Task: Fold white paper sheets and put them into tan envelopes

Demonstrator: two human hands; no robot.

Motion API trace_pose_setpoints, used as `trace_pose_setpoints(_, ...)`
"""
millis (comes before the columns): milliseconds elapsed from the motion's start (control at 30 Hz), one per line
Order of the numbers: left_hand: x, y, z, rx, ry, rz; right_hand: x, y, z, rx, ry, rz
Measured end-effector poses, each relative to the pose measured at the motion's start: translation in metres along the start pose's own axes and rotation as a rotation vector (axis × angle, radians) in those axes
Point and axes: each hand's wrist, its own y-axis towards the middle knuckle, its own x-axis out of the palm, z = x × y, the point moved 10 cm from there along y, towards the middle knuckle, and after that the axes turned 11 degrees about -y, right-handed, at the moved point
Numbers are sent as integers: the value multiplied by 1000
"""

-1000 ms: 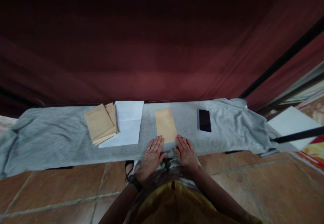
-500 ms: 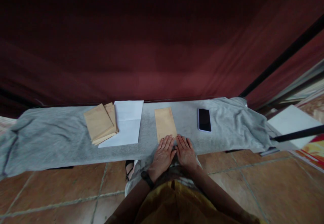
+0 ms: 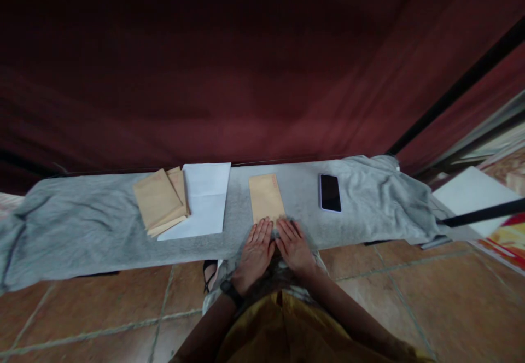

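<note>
A tan paper envelope (image 3: pixel 267 196) with small red print near its far right corner lies flat on the grey cloth (image 3: pixel 110 245). My left hand (image 3: pixel 257 251) rests flat, fingers stretched forward, on the near left edge of that envelope. Beside it my right hand (image 3: pixel 294 247) lies flat too, its fingertips on the near right corner. Neither hand grips anything. The hands cover the envelope's near edge. A dark watch or band (image 3: pixel 232 293) is on my left wrist.
To the left, a loose pile of tan envelopes (image 3: pixel 159 199) overlaps white paper (image 3: pixel 209 199) with a crease. A phone (image 3: pixel 330 193) lies to the right. A dark red curtain (image 3: pixel 262 95) hangs behind; a black bar (image 3: pixel 488 212) and white sheet (image 3: pixel 471 196) are at far right.
Both hands have shifted slightly left along the envelope's near edge. My right hand's fingertips have come onto its corner. The envelope itself stays about where it was.
</note>
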Motion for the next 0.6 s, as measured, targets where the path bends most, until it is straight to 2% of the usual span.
trace_pose_setpoints(67, 1, -1, -1, -7, 5, -14, 4, 4, -10, -54, 21, -17)
trace_pose_setpoints(167, 0, -1, -2, -12, 0, -23, 10, 6, -14, -61, 21, -37)
trace_pose_setpoints(600, 1, -11, -24, -154, -33, 16, 5, 2, 8, 59, -95, 22)
